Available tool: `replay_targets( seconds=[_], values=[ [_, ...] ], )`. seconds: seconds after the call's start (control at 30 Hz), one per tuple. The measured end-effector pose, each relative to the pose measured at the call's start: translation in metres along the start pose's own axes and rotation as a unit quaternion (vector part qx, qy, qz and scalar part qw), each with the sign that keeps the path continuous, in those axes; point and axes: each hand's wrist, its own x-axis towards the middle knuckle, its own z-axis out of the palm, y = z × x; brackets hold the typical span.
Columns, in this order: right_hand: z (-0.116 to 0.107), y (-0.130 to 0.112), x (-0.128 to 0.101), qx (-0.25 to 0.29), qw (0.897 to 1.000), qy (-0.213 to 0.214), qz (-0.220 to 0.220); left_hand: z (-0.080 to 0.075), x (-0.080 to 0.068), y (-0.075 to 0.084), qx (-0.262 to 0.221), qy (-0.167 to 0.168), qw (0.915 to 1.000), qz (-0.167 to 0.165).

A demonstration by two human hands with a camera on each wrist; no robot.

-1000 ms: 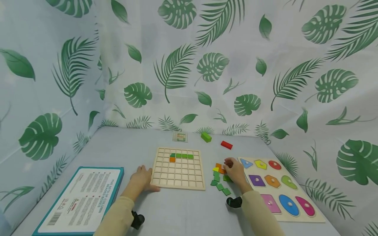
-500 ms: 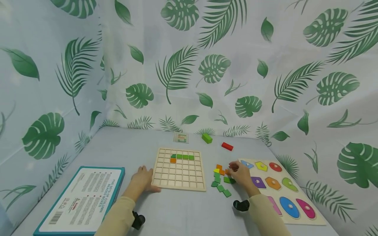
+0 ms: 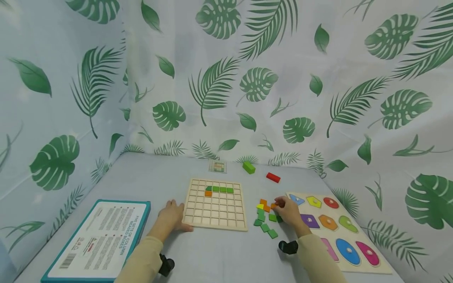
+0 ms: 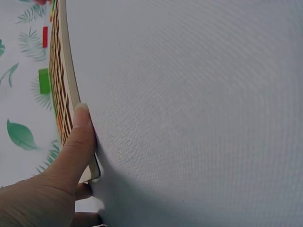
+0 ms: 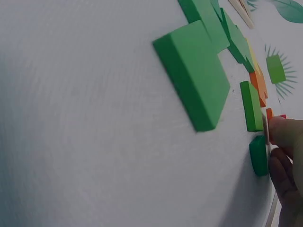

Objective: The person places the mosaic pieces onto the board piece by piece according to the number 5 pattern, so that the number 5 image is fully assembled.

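We are seeing the gridded board [image 3: 214, 215] lying flat near the middle of the table [image 3: 216, 263], with a row of green tiles [image 3: 223, 190] and one orange square [image 3: 208, 193] sitting in its far cells. The left hand [image 3: 170, 217] is gripping the near left corner, and we are judging that it is steadying the board. The right hand [image 3: 289, 211] is hanging over the loose tiles [image 3: 265, 227] to the board's right, its fingertips pinching what we are taking to be an orange tile [image 3: 273, 206]. We are reading this step as picking a tile from the pile; the next move seems to be calling for a secure pinch and a clean lift past the neighbours.

Comparing views, we are getting the board's pale side wall, with the thumb pressing on it, most clearly from the left wrist. The right wrist is showing us a dark green piece [image 5: 259, 156] just under the fingers, which the head view is mostly hiding, while the orange tile is appearing there only as a sliver beside the thumb.
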Motion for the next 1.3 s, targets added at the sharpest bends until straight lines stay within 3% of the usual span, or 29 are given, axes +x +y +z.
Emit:
replay_targets(
  seconds=[0.33, 0.57, 0.77, 1.07, 1.3],
  values=[
    [0.014, -0.017, 0.004, 0.005, 0.999, 0.035, -0.028, -0.001, 0.0, -0.001, 0.013, -0.005, 0.9999, -0.001],
    [0.029, -0.037, 0.007, 0.023, 0.994, 0.059, -0.091, 0.001, 0.0, -0.001, 0.018, -0.002, 0.9998, -0.006],
    [0.037, -0.05, 0.01, 0.026, 0.994, 0.05, -0.094, 0.001, 0.002, -0.002, 0.02, -0.003, 0.9998, -0.008],
    [0.052, -0.063, 0.012, 0.038, 0.989, 0.055, -0.136, 0.0, 0.001, 0.0, 0.022, 0.002, 0.9997, -0.009],
    [0.064, -0.081, 0.012, 0.053, 0.989, 0.041, -0.133, -0.001, 0.0, 0.0, 0.02, 0.004, 0.9997, -0.011]
  ],
)
